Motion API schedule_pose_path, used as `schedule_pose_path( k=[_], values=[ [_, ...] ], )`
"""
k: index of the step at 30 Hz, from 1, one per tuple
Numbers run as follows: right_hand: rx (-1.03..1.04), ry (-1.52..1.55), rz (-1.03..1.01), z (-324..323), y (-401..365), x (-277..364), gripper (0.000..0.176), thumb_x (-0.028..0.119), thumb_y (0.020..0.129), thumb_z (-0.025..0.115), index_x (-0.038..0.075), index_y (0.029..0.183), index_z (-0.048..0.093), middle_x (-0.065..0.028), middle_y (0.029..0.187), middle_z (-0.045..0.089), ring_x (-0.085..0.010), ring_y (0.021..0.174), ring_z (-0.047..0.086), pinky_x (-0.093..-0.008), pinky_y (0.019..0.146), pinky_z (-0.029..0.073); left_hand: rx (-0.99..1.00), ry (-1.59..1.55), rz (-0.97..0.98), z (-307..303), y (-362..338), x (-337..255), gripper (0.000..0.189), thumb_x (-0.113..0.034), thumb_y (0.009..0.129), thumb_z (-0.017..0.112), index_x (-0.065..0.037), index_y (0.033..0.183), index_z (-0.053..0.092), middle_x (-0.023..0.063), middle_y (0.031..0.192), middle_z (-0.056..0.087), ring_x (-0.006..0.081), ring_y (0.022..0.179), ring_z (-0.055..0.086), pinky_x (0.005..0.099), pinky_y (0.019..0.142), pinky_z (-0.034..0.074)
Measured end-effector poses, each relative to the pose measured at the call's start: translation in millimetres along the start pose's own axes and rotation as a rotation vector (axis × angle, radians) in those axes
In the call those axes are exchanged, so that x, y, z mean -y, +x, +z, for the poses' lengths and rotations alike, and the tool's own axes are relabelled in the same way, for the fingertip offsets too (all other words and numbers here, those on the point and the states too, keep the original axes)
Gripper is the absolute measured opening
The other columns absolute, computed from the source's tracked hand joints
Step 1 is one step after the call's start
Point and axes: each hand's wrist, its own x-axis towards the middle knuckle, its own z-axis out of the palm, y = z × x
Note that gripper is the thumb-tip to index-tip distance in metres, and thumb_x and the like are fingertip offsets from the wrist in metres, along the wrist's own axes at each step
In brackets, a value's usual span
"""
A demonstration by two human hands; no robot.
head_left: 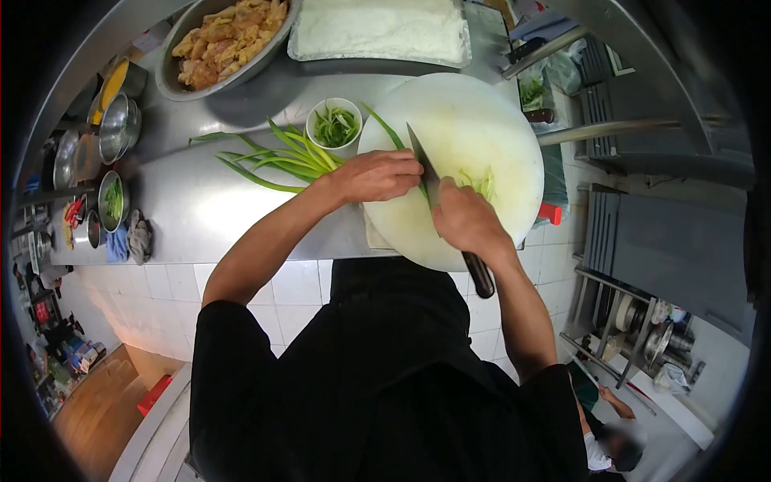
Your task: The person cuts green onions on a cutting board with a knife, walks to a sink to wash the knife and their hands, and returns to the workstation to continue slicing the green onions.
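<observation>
My right hand [470, 217] is closed around a kitchen knife [479, 275], its dark handle toward my body and its blade pointing away across a round white cutting board [474, 104]. Just left of the blade, my left hand [377, 175] presses a green onion [385, 128] onto the board with curled fingers. Pale green shreds [479, 183] lie to the right of the knife. Beside the board, several whole green onions [281, 161] rest on the steel table. A small white bowl [333, 124] behind them holds cut green strips.
A large metal bowl of raw marinated meat [229, 44] and a tray of white powder [381, 30] stand at the back. Metal bowls [119, 128] line the left end of the steel table [185, 185]. Another person [614, 438] is at lower right.
</observation>
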Motion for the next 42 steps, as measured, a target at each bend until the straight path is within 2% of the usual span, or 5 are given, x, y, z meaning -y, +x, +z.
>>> schedule_pose_path(
  k=[11,14,36,39,42],
  values=[
    [0.049,0.176,-0.121,3,-26,-67,0.025,0.014,0.084,0.050,-0.007,0.098,0.048,-0.0332,0.085,0.060,-0.0497,0.087,0.058,-0.0539,0.081,0.045,-0.075,0.019,0.012,-3,-3,-4,0.021,-0.001,0.071,0.068,-0.001,0.092,0.064,0.0090,0.099,0.062,0.0263,0.091,0.061,0.0372,0.080,0.053],
    [-0.075,0.061,0.043,4,-34,-80,0.024,0.011,0.083,0.049,-0.006,0.100,0.049,-0.0339,0.084,0.061,-0.0517,0.085,0.059,-0.0573,0.081,0.044,-0.053,0.014,-0.013,2,-1,-15,0.011,-0.005,0.078,0.062,-0.002,0.089,0.063,0.0069,0.095,0.059,0.0240,0.093,0.059,0.0343,0.080,0.052],
    [0.071,-0.170,0.041,1,-45,16,0.019,0.006,0.082,0.055,-0.008,0.095,0.053,-0.0292,0.083,0.067,-0.0446,0.083,0.069,-0.0518,0.074,0.055,0.095,-0.048,0.054,0,0,-12,0.024,-0.010,0.068,0.064,0.002,0.089,0.060,0.0104,0.090,0.048,0.0262,0.094,0.052,0.0349,0.082,0.050],
    [-0.020,-0.093,0.014,10,-24,10,0.020,0.004,0.082,0.053,-0.009,0.097,0.053,-0.0300,0.083,0.067,-0.0461,0.084,0.068,-0.0534,0.077,0.054,0.173,-0.082,0.014,1,-2,-11,0.037,-0.007,0.067,0.063,0.005,0.101,0.062,0.0118,0.099,0.052,0.0287,0.101,0.054,0.0360,0.087,0.050],
    [0.128,-0.151,0.053,-4,-38,15,0.024,0.007,0.083,0.050,-0.009,0.100,0.053,-0.0315,0.086,0.066,-0.0489,0.084,0.066,-0.0554,0.079,0.052,0.163,-0.073,0.020,3,-3,-11,0.038,-0.006,0.066,0.063,0.006,0.102,0.062,0.0117,0.099,0.052,0.0288,0.102,0.054,0.0364,0.087,0.050]
  ],
)
